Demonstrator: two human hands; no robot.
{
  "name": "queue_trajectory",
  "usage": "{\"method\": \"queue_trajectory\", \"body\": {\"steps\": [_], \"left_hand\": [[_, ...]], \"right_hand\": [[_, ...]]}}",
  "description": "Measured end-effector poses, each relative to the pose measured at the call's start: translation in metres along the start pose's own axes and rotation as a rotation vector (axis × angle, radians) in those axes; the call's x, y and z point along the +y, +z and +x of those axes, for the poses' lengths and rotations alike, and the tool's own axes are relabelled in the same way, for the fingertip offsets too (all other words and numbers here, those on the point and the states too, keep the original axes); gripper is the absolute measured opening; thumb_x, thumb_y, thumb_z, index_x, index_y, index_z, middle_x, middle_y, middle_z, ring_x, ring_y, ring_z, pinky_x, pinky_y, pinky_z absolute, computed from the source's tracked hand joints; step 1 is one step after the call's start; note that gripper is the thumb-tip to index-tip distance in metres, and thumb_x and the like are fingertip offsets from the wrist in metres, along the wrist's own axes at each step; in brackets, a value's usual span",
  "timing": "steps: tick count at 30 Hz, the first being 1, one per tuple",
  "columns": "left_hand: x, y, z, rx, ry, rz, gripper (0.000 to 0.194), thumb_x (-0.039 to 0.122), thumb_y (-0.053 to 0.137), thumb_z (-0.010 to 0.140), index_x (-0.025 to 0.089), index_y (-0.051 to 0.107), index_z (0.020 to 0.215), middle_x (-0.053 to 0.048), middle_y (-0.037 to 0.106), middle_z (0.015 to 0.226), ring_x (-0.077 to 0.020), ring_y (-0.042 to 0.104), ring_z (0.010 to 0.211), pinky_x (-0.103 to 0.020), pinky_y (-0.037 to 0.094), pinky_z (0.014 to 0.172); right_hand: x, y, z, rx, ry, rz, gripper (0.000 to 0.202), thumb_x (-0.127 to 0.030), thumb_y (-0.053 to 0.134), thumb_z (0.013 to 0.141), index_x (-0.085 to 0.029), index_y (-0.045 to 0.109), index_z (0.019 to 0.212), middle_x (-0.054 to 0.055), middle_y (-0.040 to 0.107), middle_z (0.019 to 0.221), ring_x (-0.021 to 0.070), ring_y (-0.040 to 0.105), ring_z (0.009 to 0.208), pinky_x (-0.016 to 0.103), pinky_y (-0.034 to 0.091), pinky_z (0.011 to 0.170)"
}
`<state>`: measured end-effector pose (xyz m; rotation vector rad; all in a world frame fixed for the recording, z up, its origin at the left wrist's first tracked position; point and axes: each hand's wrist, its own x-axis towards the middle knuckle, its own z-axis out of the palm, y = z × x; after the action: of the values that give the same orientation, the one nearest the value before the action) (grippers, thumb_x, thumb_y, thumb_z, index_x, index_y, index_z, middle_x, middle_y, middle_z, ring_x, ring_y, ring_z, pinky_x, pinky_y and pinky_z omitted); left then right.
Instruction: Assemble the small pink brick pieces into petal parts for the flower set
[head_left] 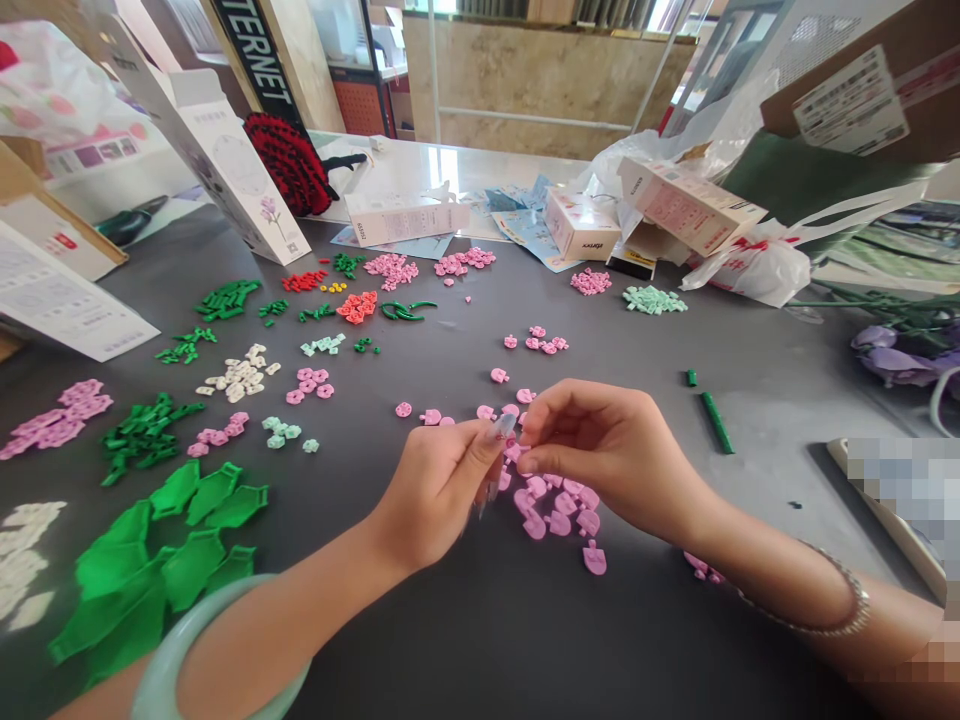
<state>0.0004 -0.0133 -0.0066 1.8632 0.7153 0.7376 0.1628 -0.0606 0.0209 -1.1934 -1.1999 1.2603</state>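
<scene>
Work surface: dark, matt, flat table [450, 640], its far edge meeting a glossy white surface; the near edge is out of frame. Tall white printed cardboard carton [240, 190] stands near the far edge, left of centre, leaning in view.

Left hand [431, 490] and right hand [615, 445] are raised over mid-table, fingertips just beside each other. The left thumb and fingers pinch together at a small pink plastic piece [513, 440]; the right thumb and forefinger are curled toward it, and whether they grip it cannot be told.

Bright green leaf-shaped plastic pieces [116, 550] lie beside the left forearm, bounding movement on that side. A beige-rimmed flat object [896, 510], its face pixelated, bounds the right. Open dark surface runs from below the hands toward the near side.

Rounded pink plastic pieces [559, 522] lie loosely scattered beneath and between the hands. Slim dark green plastic rod [718, 423] lies beyond the right forearm, with room around it; short green cylindrical plug [691, 378] lies just past its far end.
</scene>
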Motion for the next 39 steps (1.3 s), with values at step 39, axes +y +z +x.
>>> {"method": "queue_trajectory", "body": {"steps": [39], "left_hand": [[-0.0053, -0.0016, 0.0017, -0.145, 0.186, 0.150, 0.043, 0.034, 0.030, 0.096, 0.017, 0.044, 0.059, 0.003, 0.048, 0.050, -0.0078, 0.046, 0.045, -0.018, 0.039, 0.044]], "right_hand": [[0.0033, -0.0027, -0.0011, -0.050, 0.043, -0.226, 0.021, -0.033, 0.072, 0.070, -0.016, 0.061, 0.065, -0.001, 0.063, 0.061, 0.0103, 0.058, 0.058, 0.021, 0.046, 0.052]]}}
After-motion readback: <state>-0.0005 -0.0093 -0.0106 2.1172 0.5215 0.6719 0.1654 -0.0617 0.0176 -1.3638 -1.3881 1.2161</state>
